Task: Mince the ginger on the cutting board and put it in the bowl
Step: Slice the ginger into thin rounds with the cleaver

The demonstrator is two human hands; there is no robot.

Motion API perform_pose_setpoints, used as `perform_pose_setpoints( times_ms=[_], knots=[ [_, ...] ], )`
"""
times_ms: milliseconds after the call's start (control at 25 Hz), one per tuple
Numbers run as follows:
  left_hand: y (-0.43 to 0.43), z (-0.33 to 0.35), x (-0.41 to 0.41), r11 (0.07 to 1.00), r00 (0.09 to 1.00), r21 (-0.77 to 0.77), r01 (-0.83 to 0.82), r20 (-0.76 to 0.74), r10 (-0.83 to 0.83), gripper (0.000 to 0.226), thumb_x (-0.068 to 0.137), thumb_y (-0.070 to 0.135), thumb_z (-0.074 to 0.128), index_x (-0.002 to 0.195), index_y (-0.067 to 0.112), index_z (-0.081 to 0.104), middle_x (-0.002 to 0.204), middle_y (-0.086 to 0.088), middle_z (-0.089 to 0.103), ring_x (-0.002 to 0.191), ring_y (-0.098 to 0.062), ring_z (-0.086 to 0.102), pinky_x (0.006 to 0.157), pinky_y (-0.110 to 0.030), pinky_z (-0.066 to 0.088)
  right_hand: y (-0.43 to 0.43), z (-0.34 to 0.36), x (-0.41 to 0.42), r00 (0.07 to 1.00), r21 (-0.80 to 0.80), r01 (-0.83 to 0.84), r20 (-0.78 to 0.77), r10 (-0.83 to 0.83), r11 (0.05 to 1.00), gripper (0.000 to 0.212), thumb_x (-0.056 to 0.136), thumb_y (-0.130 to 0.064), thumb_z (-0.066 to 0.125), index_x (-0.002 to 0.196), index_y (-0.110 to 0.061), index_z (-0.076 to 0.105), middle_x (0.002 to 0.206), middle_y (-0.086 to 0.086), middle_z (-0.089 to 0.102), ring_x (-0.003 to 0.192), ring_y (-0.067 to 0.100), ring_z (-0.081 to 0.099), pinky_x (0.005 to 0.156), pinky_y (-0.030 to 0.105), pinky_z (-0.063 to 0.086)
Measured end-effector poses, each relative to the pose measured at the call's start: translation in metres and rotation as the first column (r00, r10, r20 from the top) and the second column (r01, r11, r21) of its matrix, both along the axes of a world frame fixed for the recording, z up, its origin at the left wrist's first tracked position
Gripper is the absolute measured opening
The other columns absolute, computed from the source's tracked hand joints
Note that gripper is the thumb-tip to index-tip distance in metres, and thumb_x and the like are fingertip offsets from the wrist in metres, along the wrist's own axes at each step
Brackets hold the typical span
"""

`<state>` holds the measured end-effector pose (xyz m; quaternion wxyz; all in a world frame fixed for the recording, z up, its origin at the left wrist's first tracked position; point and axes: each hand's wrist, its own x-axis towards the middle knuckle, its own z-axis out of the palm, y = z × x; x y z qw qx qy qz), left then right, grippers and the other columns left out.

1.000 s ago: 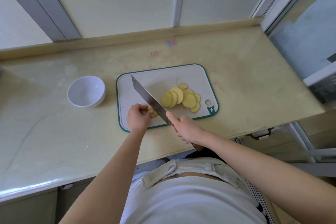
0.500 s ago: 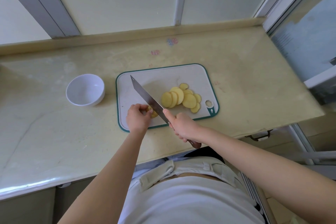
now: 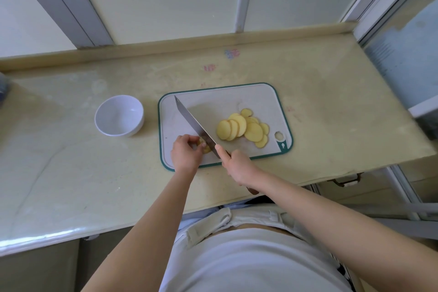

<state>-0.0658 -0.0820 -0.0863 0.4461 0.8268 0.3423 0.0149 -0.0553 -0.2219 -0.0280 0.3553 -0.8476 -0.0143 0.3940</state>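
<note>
1. The ginger stub (image 3: 204,146), a small pale yellow end piece, sits near the front left of the cutting board (image 3: 237,97). Over the last second it has barely shifted and is held in the same spot, with the blade against its right side.
2. My reading is that slicing is almost finished and fine chopping has not begun, since nothing on the board is minced yet.
3. About ten ginger slices (image 3: 244,129), thin, round and pale yellow, overlap in a loose fan on the right half of the board. The pile looks unchanged.
4. The left hand (image 3: 184,153) has curled fingers that pinch the stub from the left.
5. The right hand (image 3: 238,166) grips the handle of the knife (image 3: 192,121), with one finger reaching forward onto the blade. The blade slants away to the far left of the board.
6. A white bowl (image 3: 139,114) stands empty on the table (image 3: 71,173), just left of the board and not touching it.
</note>
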Motion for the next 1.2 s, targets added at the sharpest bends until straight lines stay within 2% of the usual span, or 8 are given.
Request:
perform_pose_setpoints(
  times_ms=[120,360,480,640,760,920,1200],
  knots=[
    [0.001,0.001,-0.001,1.000,1.000,-0.019,0.002,0.016,-0.002,0.020,0.077,0.017,0.073,0.094,0.009,0.065,0.099,-0.007,0.062,0.092,-0.023,0.058,0.081,-0.031,0.045,-0.004,-0.003,0.001,0.998,0.018,0.052,-0.019,-0.052,0.998,0.055,0.098,-0.060,0.033,0.065,-0.016,0.041,0.060,0.003,0.041,0.050,0.014,0.038,0.047,0.023,0.030],
    [0.000,0.005,-0.009,0.998,0.997,-0.066,-0.002,0.072,0.007,0.016,0.083,0.014,0.067,0.097,0.007,0.066,0.100,-0.008,0.064,0.090,-0.018,0.058,0.078,-0.023,0.041,0.000,-0.011,0.004,0.998,0.004,0.063,-0.016,-0.063,0.998,0.060,0.098,-0.061,0.033,0.057,-0.017,0.029,0.054,0.003,0.031,0.043,0.017,0.027,0.044,0.027,0.021],
    [-0.003,0.007,-0.010,0.997,0.997,-0.069,-0.037,0.069,0.042,0.014,0.082,0.013,0.067,0.095,0.008,0.064,0.098,-0.007,0.062,0.089,-0.018,0.057,0.077,-0.023,0.040,0.000,-0.011,0.003,0.997,-0.001,0.071,-0.015,-0.071,0.997,0.059,0.097,-0.062,0.033,0.059,-0.017,0.030,0.052,0.002,0.031,0.042,0.017,0.028,0.044,0.027,0.022],
    [-0.004,0.009,-0.007,0.994,0.997,-0.088,-0.060,0.032,0.063,0.013,0.079,0.012,0.067,0.091,0.010,0.063,0.098,-0.008,0.062,0.089,-0.019,0.057,0.075,-0.024,0.040,0.002,-0.005,0.005,0.993,0.002,0.087,-0.080,-0.086,0.996,0.057,0.097,-0.063,0.031,0.063,-0.017,0.034,0.050,-0.001,0.031,0.039,0.016,0.027,0.039,0.020,0.024],
    [-0.004,0.010,-0.005,0.993,0.998,-0.096,-0.061,0.020,0.064,0.014,0.079,0.013,0.068,0.091,0.010,0.063,0.098,-0.009,0.063,0.085,-0.017,0.056,0.073,-0.024,0.040,0.002,0.008,0.010,0.981,0.064,0.134,-0.154,-0.122,0.989,0.054,0.097,-0.062,0.033,0.064,-0.019,0.031,0.048,-0.004,0.027,0.037,0.013,0.021,0.038,0.018,0.019],
    [-0.004,0.011,-0.003,0.993,0.998,-0.103,-0.064,0.011,0.066,0.016,0.080,0.013,0.067,0.095,0.008,0.064,0.098,-0.009,0.063,0.084,-0.016,0.055,0.071,-0.023,0.039,-0.004,0.022,0.013,0.979,0.114,0.135,-0.166,-0.115,0.984,0.053,0.097,-0.062,0.033,0.068,-0.017,0.036,0.049,-0.005,0.028,0.034,0.010,0.022,0.037,0.015,0.020],
    [-0.003,0.008,-0.003,0.991,0.997,-0.114,-0.070,0.025,0.074,0.015,0.080,0.013,0.068,0.093,0.009,0.063,0.096,-0.010,0.064,0.083,-0.018,0.056,0.072,-0.026,0.043,-0.014,0.026,0.002,0.979,0.059,0.110,-0.181,-0.098,0.992,0.053,0.097,-0.062,0.032,0.066,-0.019,0.035,0.049,-0.004,0.028,0.037,0.011,0.022,0.037,0.016,0.020]
  ],
)
